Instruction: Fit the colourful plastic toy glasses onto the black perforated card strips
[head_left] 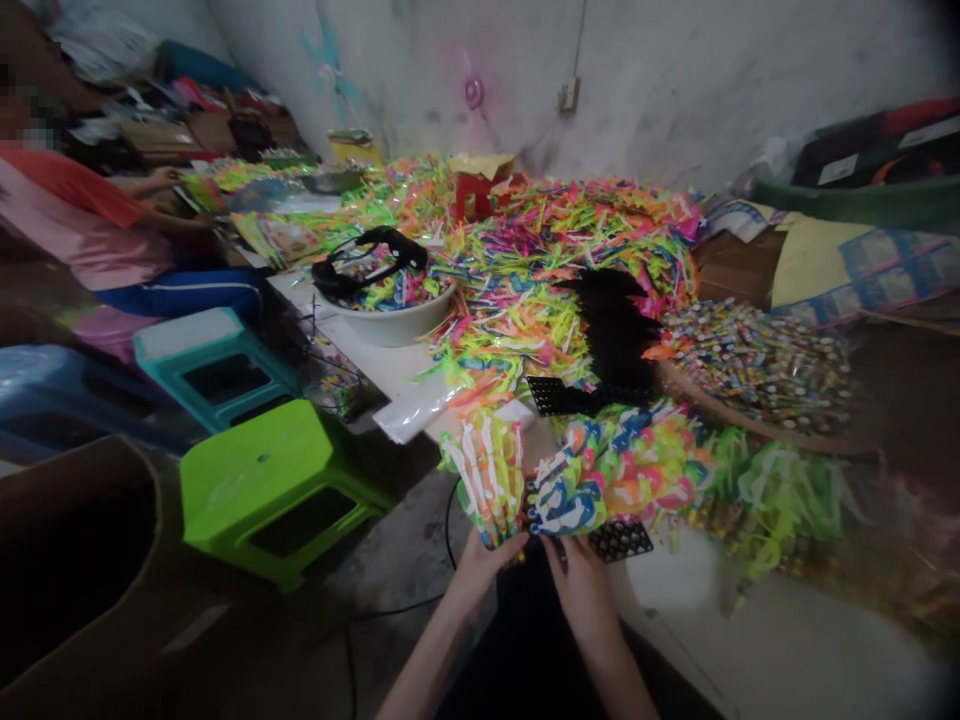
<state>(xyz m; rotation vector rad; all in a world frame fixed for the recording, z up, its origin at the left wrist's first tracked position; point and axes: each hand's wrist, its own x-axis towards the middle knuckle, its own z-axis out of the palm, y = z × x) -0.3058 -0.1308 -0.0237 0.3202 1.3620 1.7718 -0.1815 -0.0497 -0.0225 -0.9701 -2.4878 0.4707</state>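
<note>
My left hand (484, 565) is closed round the narrow lower ends of a fanned bunch of bright plastic pieces (491, 470), white, orange and yellow-green. Close beside it, my right hand (577, 575) has its fingers bent together at the lower edge of a row of similar colourful pieces (630, 465). What its fingertips pinch, if anything, is hidden. Under the row, a black perforated rack (626, 540) sticks out past my right hand. Both hands are low in view, above my dark-clothed lap.
A large heap of neon pieces (517, 320) covers the table, with a white basin (405, 318) at its left. Many small printed tubes (757, 365) lie in a tray at right. Left stand a green stool (262, 465), a teal stool (217, 360) and a seated person (82, 220).
</note>
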